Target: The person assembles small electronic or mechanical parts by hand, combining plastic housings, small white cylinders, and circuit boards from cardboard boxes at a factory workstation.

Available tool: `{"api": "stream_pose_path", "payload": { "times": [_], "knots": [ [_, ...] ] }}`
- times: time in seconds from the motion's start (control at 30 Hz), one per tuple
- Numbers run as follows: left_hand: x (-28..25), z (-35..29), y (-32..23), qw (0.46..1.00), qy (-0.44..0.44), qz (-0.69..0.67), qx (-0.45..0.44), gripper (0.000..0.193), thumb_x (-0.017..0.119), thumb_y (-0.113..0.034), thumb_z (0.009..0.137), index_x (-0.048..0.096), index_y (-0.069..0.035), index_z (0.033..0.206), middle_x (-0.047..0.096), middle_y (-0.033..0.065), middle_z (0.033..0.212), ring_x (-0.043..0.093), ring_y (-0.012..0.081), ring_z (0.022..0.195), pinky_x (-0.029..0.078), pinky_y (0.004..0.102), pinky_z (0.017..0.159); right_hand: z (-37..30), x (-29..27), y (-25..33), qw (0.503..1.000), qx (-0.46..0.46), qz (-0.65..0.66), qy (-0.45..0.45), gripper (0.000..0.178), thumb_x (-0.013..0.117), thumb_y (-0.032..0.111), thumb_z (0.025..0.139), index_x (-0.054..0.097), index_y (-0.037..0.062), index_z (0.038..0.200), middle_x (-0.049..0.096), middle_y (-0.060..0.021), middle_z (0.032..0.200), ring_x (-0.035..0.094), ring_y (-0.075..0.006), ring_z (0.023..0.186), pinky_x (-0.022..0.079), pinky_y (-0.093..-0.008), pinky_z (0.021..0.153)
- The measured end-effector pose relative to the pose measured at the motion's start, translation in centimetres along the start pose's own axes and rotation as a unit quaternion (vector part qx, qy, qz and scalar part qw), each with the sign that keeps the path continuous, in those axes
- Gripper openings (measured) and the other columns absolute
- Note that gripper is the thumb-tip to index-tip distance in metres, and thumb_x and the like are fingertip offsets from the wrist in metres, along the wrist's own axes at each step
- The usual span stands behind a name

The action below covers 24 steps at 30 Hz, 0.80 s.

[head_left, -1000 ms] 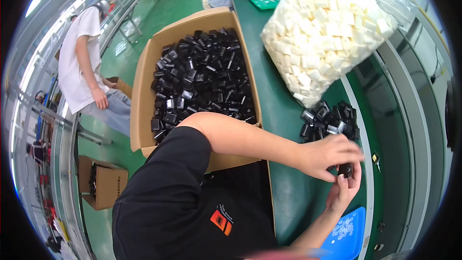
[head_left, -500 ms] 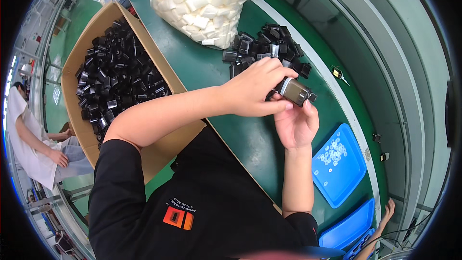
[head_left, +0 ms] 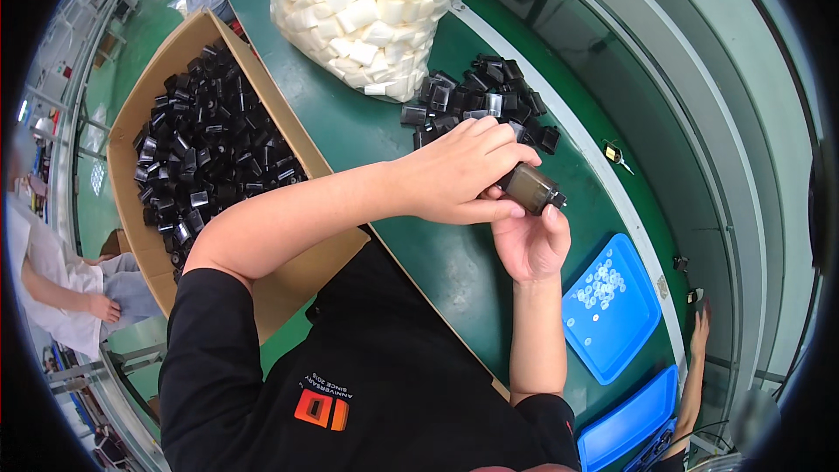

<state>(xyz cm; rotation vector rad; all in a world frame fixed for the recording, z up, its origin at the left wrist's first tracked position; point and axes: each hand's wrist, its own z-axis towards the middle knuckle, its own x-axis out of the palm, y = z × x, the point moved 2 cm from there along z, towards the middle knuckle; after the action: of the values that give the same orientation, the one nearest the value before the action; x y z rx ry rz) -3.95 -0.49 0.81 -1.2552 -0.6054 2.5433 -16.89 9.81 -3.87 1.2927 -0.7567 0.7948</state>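
Observation:
Between both hands is a small dark see-through cartridge point(head_left: 531, 188) with a black tip, tilted down to the right. My left hand point(head_left: 463, 162) is closed over its upper left end, with the thumb and fingers pressed together there, hiding that end. From below, my right hand point(head_left: 533, 245) holds the cartridge, its thumb against the side near the tip. Just beyond the hands lies a heap of loose black translucent housings point(head_left: 489, 87) on the green table point(head_left: 446, 271).
To the left stands an open cardboard box point(head_left: 328, 153) full of similar black parts point(head_left: 210, 140). A clear bag of cream-white plugs point(head_left: 367, 22) is behind. At right are a blue tray point(head_left: 620, 341) of small clear rings point(head_left: 603, 284), another blue tray point(head_left: 629, 424), and a co-worker's arm point(head_left: 693, 385).
Both hands stay on the cartridge, and a pale band seen near its covered end no longer shows. The co-worker's arm at right reaches farther forward. The whole view has shifted slightly.

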Motion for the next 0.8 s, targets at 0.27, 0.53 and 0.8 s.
{"api": "stream_pose_path", "payload": {
  "times": [0.27, 0.53, 0.8],
  "knots": [
    [-0.8, -0.2, 0.0, 0.998, 0.061, -0.011, 0.003, 0.057, 0.072, -0.037, 0.080, 0.051, -0.005, 0.122, 0.049, 0.0133, 0.102, 0.046, 0.0313, 0.096, 0.036, 0.0420, 0.088, -0.3, 0.6, -1.0, 0.977, -0.066, -0.171, -0.109, 0.070, 0.079, 0.027, 0.073, 0.052, -0.0065, 0.128, 0.060, -0.0130, 0.116, 0.060, -0.0215, 0.104, 0.047, -0.0334, 0.094],
    [0.4, -0.4, 1.1, 0.975, 0.028, -0.190, -0.110, 0.112, 0.079, -0.052, 0.072, 0.021, 0.001, 0.152, 0.045, 0.0140, 0.118, 0.045, 0.0275, 0.112, 0.034, 0.0398, 0.102, 0.1, 0.8, -1.2, 0.971, -0.096, -0.215, -0.033, 0.070, 0.077, 0.017, 0.081, 0.043, -0.0043, 0.139, 0.050, -0.0155, 0.138, 0.052, -0.0238, 0.125, 0.044, -0.0387, 0.105],
    [1.4, -0.2, 0.9, 0.920, 0.059, -0.327, -0.207, 0.101, 0.076, -0.029, 0.078, 0.016, -0.001, 0.154, 0.048, 0.0133, 0.121, 0.049, 0.0263, 0.114, 0.036, 0.0382, 0.105, 0.0, -0.7, -0.6, 0.965, -0.105, -0.241, -0.008, 0.059, 0.069, 0.001, 0.088, 0.042, -0.0038, 0.140, 0.049, -0.0133, 0.140, 0.053, -0.0200, 0.123, 0.043, -0.0336, 0.105]
  ]
}}
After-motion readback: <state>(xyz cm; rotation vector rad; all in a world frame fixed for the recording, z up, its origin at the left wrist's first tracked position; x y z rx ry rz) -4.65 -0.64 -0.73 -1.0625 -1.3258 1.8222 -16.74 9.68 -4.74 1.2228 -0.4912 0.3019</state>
